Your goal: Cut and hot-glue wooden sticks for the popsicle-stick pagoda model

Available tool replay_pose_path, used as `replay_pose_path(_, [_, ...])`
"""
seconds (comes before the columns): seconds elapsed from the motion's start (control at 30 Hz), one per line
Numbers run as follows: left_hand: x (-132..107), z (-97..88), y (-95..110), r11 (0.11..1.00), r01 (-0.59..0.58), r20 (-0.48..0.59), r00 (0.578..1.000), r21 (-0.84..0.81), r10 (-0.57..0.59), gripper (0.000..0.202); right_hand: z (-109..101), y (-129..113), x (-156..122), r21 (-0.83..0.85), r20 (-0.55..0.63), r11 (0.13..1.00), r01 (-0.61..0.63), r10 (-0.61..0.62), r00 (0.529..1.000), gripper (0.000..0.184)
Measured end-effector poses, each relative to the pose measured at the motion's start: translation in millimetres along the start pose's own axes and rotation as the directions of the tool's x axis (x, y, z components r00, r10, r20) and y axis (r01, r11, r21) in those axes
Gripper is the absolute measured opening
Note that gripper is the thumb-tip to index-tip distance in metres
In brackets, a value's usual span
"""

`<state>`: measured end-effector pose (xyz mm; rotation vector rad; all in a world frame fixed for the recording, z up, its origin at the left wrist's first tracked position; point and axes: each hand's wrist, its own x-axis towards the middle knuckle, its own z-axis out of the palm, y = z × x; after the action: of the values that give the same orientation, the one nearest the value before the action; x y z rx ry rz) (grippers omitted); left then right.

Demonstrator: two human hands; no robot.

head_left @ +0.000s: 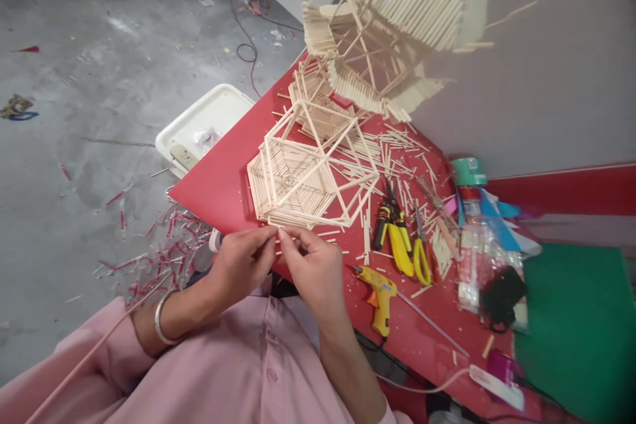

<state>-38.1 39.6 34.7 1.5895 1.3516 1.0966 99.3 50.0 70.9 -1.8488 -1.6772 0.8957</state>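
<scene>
My left hand (243, 264) and my right hand (312, 267) meet at the near edge of a red table (218, 179). Both pinch a thin wooden stick (279, 230) between their fingertips, close to each other. Just beyond the fingers lies a hexagonal frame of wooden sticks (311, 175) with a flat spiral-patterned base. A silver bangle sits on my left wrist. Behind the frame stands a taller stick structure (377, 46) against the wall.
Loose sticks litter the table. Yellow-handled pliers (395, 232), small yellow scissors (421, 255) and a yellow glue gun (380, 291) lie right of my hands. Packets and a green tape roll (468, 171) sit further right. A white tray (203, 122) rests on the floor, near red scraps.
</scene>
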Motion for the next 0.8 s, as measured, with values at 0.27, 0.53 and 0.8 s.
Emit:
replay_pose_path(0.27, [-1.8,-0.3,1.9,0.902,0.228,0.093,0.974,-0.367,-0.209,0.020,2.0,-2.0,7.1,0.173,0.103,0.971,-0.164,0.148,0.984,0.023])
replay_pose_path(0.53, [-3.7,2.9,-6.5,0.068,0.677,0.525,0.625,-0.733,-0.577,0.019,10.5,1.6,7.7,0.181,0.004,0.958,-0.222,0.226,0.974,0.024])
replay_pose_path(0.8, [4.9,4.0,-12.7,-0.415,0.612,0.738,0.588,-0.673,-0.330,0.009,13.1,0.0,11.5,0.110,-0.011,0.965,-0.237,0.239,0.971,0.025])
